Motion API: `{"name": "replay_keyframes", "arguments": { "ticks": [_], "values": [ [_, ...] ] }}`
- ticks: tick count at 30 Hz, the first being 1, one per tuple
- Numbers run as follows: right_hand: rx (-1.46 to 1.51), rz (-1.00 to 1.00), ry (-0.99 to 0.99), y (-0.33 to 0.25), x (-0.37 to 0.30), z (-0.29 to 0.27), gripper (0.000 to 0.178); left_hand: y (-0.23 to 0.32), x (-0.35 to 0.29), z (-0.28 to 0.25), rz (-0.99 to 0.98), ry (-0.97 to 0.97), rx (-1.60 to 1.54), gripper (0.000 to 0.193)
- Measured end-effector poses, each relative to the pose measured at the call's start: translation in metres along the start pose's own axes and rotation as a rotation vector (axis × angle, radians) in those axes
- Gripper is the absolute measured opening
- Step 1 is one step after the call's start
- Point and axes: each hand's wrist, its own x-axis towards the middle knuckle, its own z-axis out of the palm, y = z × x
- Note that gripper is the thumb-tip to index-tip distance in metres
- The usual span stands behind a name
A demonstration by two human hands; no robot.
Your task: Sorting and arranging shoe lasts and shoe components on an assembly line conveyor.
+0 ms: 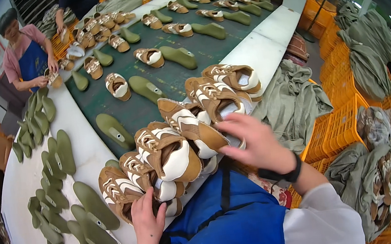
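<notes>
A heap of brown-and-white lace-up sneakers [168,160] lies at the near edge of the table in front of me. My left hand [148,220] curls around the heel of the nearest left sneaker [114,191], hiding part of it. Farther right, my right hand [257,142] has its thumb and fingers at the heel of another sneaker [190,126], whose toe points away to the left. Beyond that hand, more sneakers [237,79] rest against each other with their collars facing me.
A green conveyor belt [98,93] carries sneakers paired with green shoe lasts [178,57]. More lasts [95,204] stand on the white left tabletop [23,201]. Orange crates [339,125] and grey-green cloths [291,102] line the right. A co-worker in a blue apron [31,59] handles a shoe at far left.
</notes>
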Motion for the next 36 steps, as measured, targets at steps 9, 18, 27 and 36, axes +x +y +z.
{"name": "replay_keyframes", "arguments": {
  "ticks": [9, 18, 27, 36],
  "values": [
    [-0.032, 0.143, -0.214, 0.009, 0.024, 0.058, 0.038, 0.003, -0.037, -0.01, 0.068, 0.066, -0.116, 0.042],
    [0.551, 0.15, 0.381, -0.006, 0.009, 0.027, 0.044, 0.019, -0.03, -0.026, 0.048, 0.317, -0.305, 0.04],
    [0.493, -0.27, -0.017, -0.093, 0.01, 0.073, 0.049, 0.036, -0.007, -0.021, -0.093, 0.58, -0.322, 0.071],
    [0.366, -0.454, 0.107, -0.103, 0.048, 0.083, 0.035, 0.043, 0.006, -0.035, -0.059, 0.619, 0.015, 0.073]
  ]
}}
